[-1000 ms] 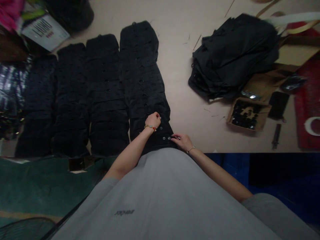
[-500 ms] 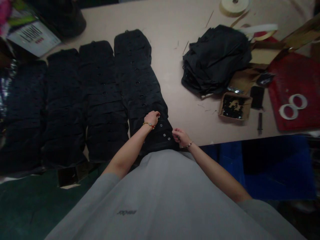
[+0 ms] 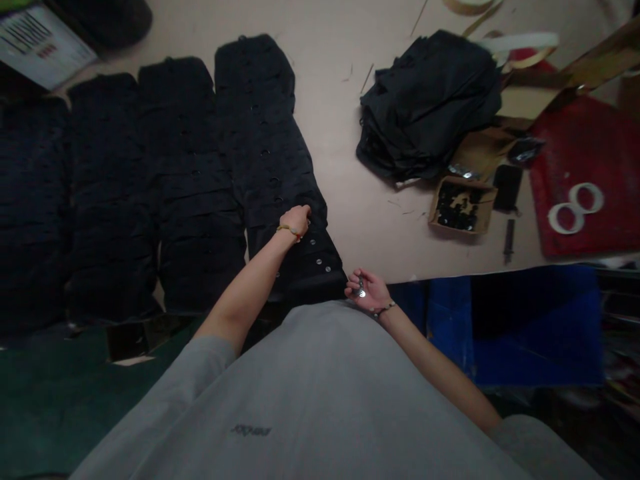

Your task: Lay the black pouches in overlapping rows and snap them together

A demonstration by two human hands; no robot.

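Note:
My left hand [image 3: 296,220] rests on a long stack of black fabric pieces [image 3: 270,133], its fingers closed near the right edge; what they pinch is too small to make out. Small round metal pieces [image 3: 319,262] lie on the black fabric just below that hand. My right hand [image 3: 369,291], palm up at the table's front edge, has its fingers curled around several small shiny metal pieces [image 3: 361,292]. It is just right of the fabric's near corner.
More black fabric stacks [image 3: 185,187] lie to the left. A black cloth pile [image 3: 430,107], a small box of black parts [image 3: 463,207], a red sheet [image 3: 585,167] with white rings [image 3: 566,218] and a blue container [image 3: 540,333] are on the right.
My right hand has turned palm up and moved slightly down, away from the fabric, showing the metal pieces in it. My left hand stays at the fabric. The whole view has shifted a little.

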